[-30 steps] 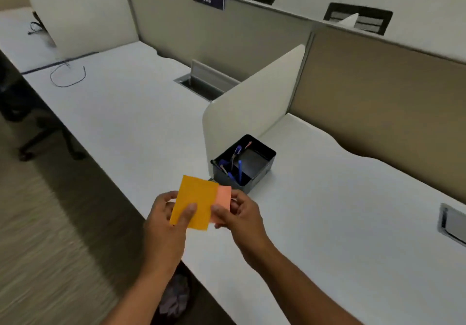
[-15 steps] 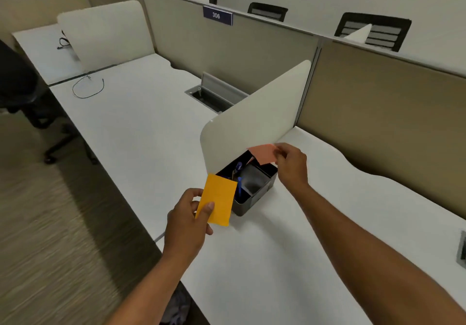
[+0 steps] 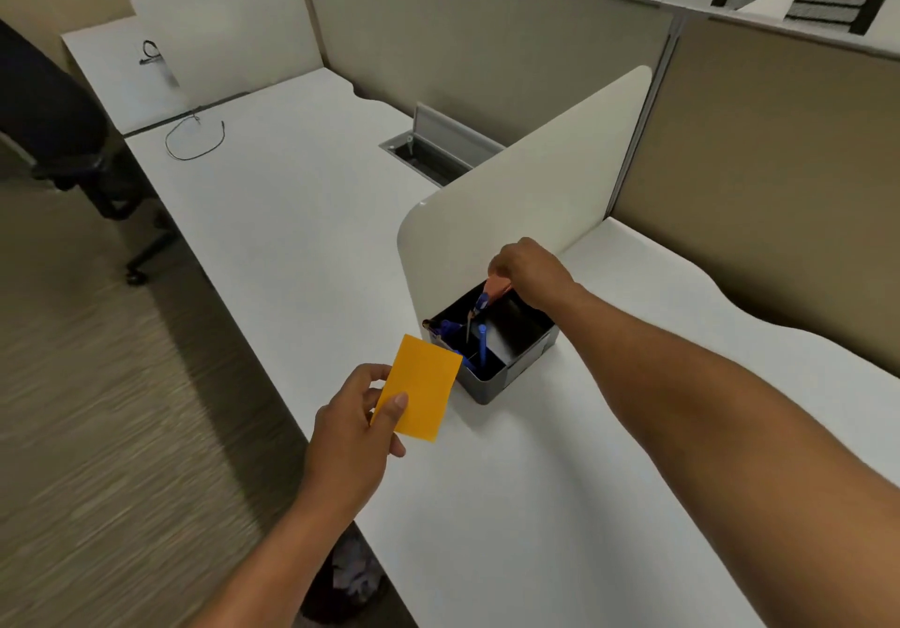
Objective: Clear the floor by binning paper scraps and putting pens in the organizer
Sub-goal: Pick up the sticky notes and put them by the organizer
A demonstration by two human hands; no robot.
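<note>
A dark grey organizer (image 3: 516, 368) stands on the white desk (image 3: 302, 238) beside a cream divider. Blue pens (image 3: 482, 342) stick up in its left compartments. My right hand (image 3: 528, 272) reaches over the organizer's far rim and pinches a salmon-pink paper scrap (image 3: 497, 288), whose lower edge dips into the box. My left hand (image 3: 353, 425) hovers in front of the organizer near the desk's edge, gripping an orange paper scrap (image 3: 421, 386) between thumb and fingers. Below the desk a dark bin (image 3: 348, 579) with crumpled paper shows between my left forearm and the desk's edge.
The cream divider (image 3: 526, 199) rises right behind the organizer. An open cable hatch (image 3: 433, 150) sits at the back of the desk, and a thin black cord (image 3: 195, 140) lies at its far left. A black office chair (image 3: 63, 130) stands on the carpet at left.
My right hand has carried the pink scrap away from the orange one and down to the organizer's far rim. My left hand stays in front, still holding the orange scrap. The view moved closer.
</note>
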